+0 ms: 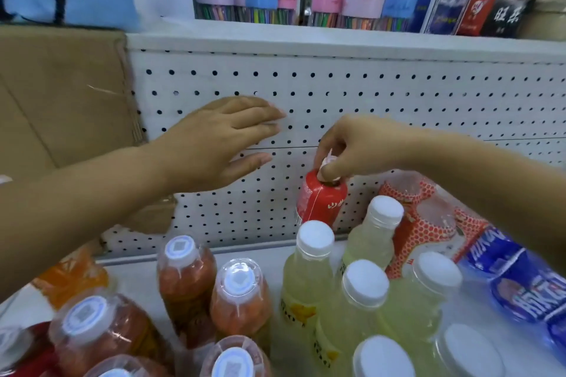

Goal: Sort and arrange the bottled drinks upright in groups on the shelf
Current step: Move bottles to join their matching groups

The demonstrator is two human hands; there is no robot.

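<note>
Red bottle (321,200), cap pinched by the right grip (352,147), seems heavy and slick, safer held round its body; left grip (214,138) spread.

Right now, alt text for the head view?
A person's right hand pinches the top of a red-labelled bottle at the back of a white shelf, while the left hand hovers open before the pegboard. In front stand pale yellow drinks with white caps and orange-red drinks with clear caps.

White shelf (144,277), orange bottles (186,278), yellow bottles (309,278), blue bottles (520,288)
</note>
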